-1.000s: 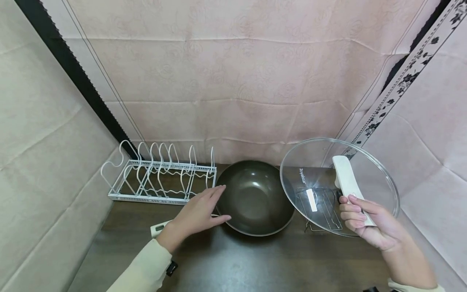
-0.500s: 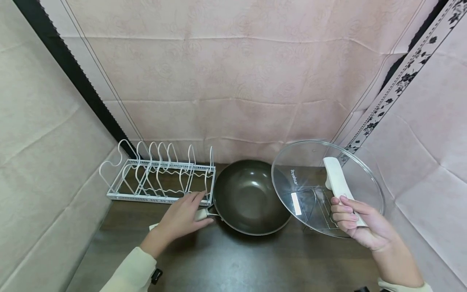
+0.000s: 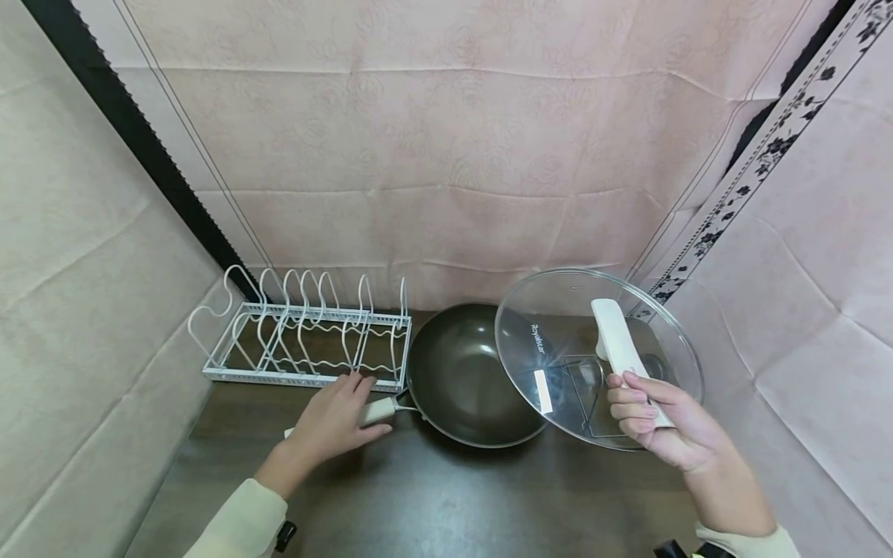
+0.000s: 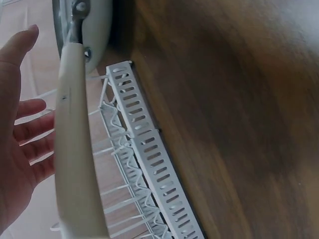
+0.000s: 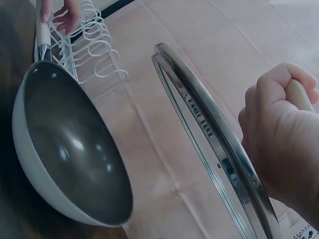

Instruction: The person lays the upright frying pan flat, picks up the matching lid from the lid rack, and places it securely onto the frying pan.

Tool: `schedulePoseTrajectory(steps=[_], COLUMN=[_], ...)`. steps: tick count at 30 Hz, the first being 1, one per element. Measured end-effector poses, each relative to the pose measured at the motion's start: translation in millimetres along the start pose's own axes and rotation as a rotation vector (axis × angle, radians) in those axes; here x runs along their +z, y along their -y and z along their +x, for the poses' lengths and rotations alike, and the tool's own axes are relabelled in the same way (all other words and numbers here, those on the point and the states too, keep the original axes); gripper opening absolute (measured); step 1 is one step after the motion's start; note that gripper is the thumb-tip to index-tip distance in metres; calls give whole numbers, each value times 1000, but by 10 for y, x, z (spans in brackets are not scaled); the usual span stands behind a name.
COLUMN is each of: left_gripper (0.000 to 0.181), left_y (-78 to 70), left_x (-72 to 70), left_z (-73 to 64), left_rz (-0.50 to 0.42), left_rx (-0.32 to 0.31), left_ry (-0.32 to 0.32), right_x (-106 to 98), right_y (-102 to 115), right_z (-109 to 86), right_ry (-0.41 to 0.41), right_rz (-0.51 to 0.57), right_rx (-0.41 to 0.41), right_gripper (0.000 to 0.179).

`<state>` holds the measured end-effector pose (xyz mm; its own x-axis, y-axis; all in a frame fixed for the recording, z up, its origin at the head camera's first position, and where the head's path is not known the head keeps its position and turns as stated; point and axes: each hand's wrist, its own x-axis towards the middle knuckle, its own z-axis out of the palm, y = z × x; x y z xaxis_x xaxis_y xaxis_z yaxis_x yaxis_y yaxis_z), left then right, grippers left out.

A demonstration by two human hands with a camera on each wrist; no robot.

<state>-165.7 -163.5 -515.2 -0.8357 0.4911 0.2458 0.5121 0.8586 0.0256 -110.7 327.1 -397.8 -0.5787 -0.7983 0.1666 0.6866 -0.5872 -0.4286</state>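
Note:
A dark-lined wok [image 3: 463, 387] stands on the table, its pale handle [image 4: 77, 144] pointing left. Over that handle hovers my left hand [image 3: 331, 418], fingers loosely extended and thumb apart; in the left wrist view the fingers [image 4: 37, 132] show behind the handle, not curled round it. My right hand [image 3: 663, 418] grips the upright white handle [image 3: 617, 333] of a clear glass lid [image 3: 558, 310]. The lid is tilted and overlaps the wok's right edge in the head view. From the right wrist, the lid's metal rim [image 5: 219, 134] shows apart from the wok.
A white wire dish rack [image 3: 279, 378] stands left of the wok, close behind my left hand. A small wire stand [image 3: 582, 395] shows through the glass lid on the right. Pale cloth [image 3: 446, 155] hangs behind and at both sides of the table.
My left hand has moved left from the wok's rim to over its handle. My right hand has carried the lid left, toward the wok.

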Motion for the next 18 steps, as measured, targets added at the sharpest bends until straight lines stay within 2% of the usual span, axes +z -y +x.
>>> schedulePoseTrajectory(steps=[10,18], left_gripper=[77,73], left_y=[61,103], left_x=[41,80], left_z=[-68,-122], left_rz=[70,87], left_rx=[21,10], left_ry=[-34,-37], right_x=[-40,-99], right_y=[-97,-171], right_z=[206,383], right_ry=[-6,-59], right_rz=[-10,-17], right_rx=[14,37], right_gripper=[48,49])
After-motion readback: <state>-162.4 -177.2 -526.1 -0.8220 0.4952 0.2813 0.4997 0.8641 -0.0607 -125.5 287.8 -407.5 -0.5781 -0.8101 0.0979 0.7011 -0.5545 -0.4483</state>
